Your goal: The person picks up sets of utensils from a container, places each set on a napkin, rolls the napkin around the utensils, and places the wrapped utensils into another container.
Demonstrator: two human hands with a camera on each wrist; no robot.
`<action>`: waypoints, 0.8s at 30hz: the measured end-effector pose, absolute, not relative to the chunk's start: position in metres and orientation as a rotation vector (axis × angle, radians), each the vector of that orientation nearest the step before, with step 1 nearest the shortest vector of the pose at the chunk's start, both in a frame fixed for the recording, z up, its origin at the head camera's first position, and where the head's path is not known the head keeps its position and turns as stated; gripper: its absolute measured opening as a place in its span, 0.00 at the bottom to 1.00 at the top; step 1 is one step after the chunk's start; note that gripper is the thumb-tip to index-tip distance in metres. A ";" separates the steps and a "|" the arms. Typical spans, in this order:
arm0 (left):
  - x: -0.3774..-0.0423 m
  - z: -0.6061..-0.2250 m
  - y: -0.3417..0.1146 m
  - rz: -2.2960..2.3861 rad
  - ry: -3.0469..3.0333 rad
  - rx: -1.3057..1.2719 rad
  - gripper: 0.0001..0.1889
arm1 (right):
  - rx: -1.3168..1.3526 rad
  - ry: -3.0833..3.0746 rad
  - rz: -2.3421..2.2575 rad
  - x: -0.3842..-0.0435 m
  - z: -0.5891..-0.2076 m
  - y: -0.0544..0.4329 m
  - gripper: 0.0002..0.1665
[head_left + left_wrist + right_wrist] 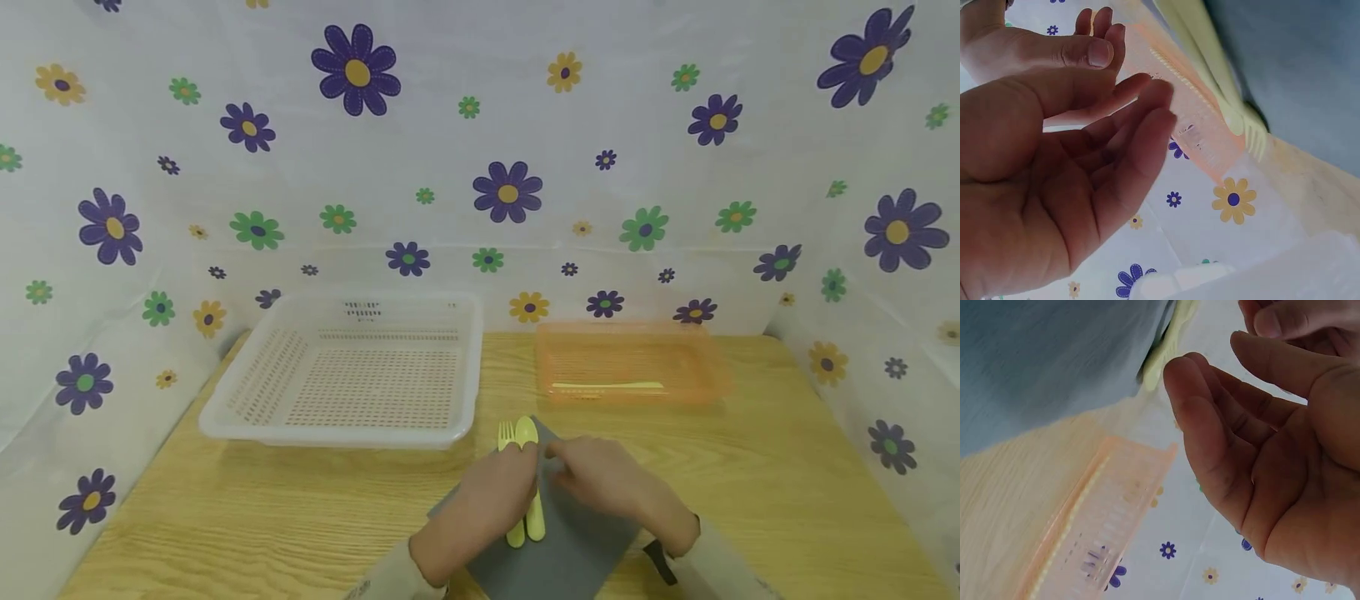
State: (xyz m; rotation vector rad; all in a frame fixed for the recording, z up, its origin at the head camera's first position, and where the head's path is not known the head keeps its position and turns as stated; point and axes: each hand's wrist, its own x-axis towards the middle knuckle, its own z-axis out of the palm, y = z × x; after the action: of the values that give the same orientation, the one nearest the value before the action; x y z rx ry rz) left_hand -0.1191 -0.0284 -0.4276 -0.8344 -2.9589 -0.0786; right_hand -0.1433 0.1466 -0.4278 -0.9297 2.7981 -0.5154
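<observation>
A pale yellow fork [506, 433] and a matching spoon [527, 430] lie side by side on a grey cloth [566, 546], which is set at an angle on the table. My left hand [495, 485] is over the middle of the two and hides part of their handles. In the left wrist view its fingers [1147, 147] bend loosely with nothing between them. Just right of the spoon, my right hand [603, 475] is above the cloth. The right wrist view shows its fingers [1204, 431] relaxed and holding nothing.
A white perforated basket [468, 400] stands on the table [300, 517] at the back left. At the back right sits an orange translucent basket [708, 387] containing a thin yellow piece [607, 386]. A flower-printed sheet [427, 142] surrounds the back and sides.
</observation>
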 end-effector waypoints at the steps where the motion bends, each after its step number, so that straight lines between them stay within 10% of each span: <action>1: -0.121 -0.427 -0.026 -0.081 -2.966 -0.818 0.09 | -0.920 2.806 -0.518 -0.144 -0.428 0.148 0.13; 24: -0.173 -0.420 0.026 -0.033 -2.948 -0.488 0.14 | -0.753 3.004 -0.546 -0.193 -0.409 0.201 0.08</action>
State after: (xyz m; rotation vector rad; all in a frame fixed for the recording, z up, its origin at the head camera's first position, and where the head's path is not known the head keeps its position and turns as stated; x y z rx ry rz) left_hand -0.1733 0.0257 -0.4202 -0.4878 -2.9477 -0.0335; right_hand -0.1934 0.2005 -0.4085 -0.7533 3.0043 -0.5456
